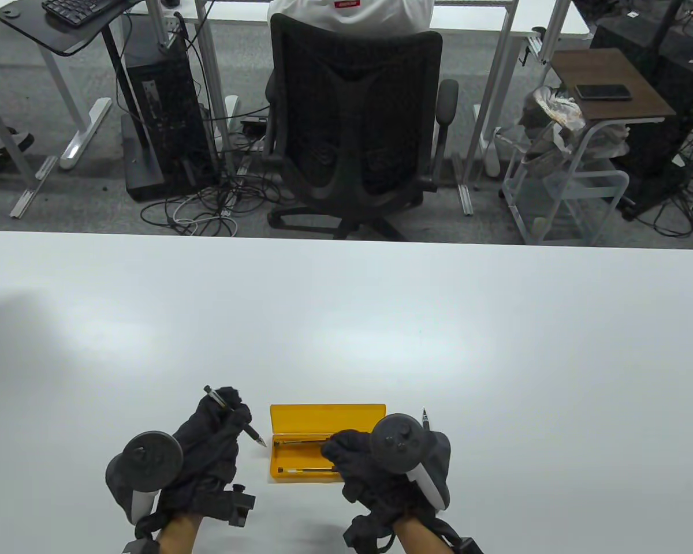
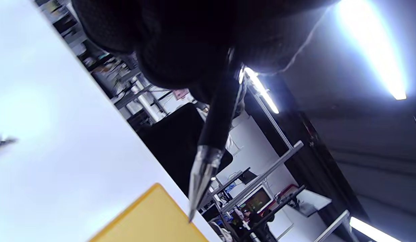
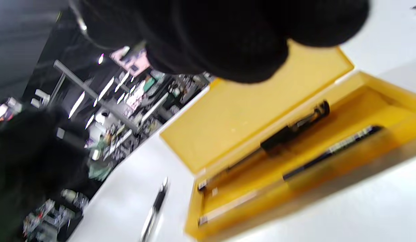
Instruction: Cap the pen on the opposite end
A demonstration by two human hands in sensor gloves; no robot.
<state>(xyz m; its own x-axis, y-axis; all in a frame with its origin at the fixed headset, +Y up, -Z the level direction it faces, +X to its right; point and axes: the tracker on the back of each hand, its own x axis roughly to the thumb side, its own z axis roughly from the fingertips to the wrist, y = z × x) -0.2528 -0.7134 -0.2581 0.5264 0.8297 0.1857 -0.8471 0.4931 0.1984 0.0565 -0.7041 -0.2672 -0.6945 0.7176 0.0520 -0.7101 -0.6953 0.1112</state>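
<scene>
an office it was: a mesh desk chair (image 1: 355,124), a tower computer (image 1: 159,121) trailing cables, a keyboard (image 1: 75,10) on a standing desk.

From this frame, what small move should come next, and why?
Probably bring the two hands together. The left hand grips an uncapped pen, tip bare and pointing toward the open yellow case; its rear end juts up and away. The right hand seems to hold a dark, cap-like piece. That piece should likely go toward the pen's rear end.
</scene>
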